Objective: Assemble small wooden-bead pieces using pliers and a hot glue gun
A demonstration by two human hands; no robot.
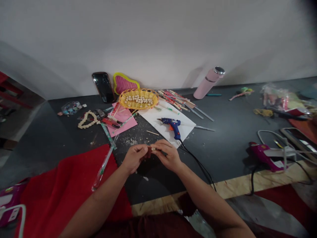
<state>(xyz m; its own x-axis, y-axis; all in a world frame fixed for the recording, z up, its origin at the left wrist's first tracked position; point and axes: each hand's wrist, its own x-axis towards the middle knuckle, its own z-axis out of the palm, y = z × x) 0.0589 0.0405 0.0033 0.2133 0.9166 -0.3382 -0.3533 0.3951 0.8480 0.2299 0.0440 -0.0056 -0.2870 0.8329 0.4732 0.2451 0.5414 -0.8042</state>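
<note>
Reddish-brown and tiny, the piece (149, 151) between our two hands sits low over the dark surface (230, 142), just in front of us. Our left hand (135, 157) has thumb & forefinger narrowed on it; our right hand (168, 155) is pinched down too, w/ a small pale bit (154, 149) at its fingertips, prob. b/c something this small needs a grip from both sides. Forearms come in low, likely for steadiness. Glue gun (175, 124) lies on white paper (151, 115), nozzle to our left, presumably so drips miss the surface, & its cord (187, 150) runs off toward our right forearm. Yellow basket (157, 98) keeps the pale beads (141, 99) together, prob. so they don't roll. Phone (104, 86) leans on the wall, maybe for viewing, but its screen is dark, so we can't say. Pliers (111, 122) lie partly over pink paper (128, 123), next to a cream loop (86, 126). Hard to make out: most of the brown piece is behind our fingers, so its shape & whether it touches the pale bit are unclear. Contents of the clear packaging (282, 99) at far right blur under glare, & red cloth (71, 175) is partly covered by our left forearm.
</note>
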